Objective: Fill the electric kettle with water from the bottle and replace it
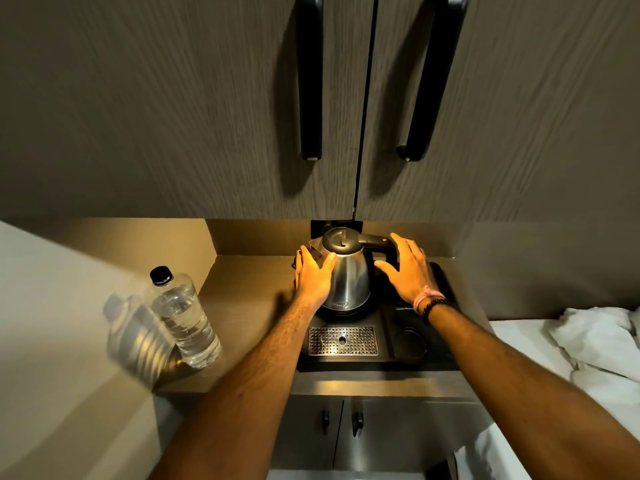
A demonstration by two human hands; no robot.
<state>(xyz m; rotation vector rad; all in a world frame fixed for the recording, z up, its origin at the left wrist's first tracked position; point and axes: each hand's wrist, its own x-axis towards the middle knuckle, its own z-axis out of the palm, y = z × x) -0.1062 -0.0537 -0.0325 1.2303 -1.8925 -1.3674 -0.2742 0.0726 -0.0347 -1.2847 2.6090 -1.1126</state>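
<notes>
While upright on base, kettle (348,271) spout left, handle right; both hands' fingers spread, ungripped.

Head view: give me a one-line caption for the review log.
Both open hands, left hand and right hand, flank the lidded steel kettle on its black tray; capped water bottle stands left.
</notes>
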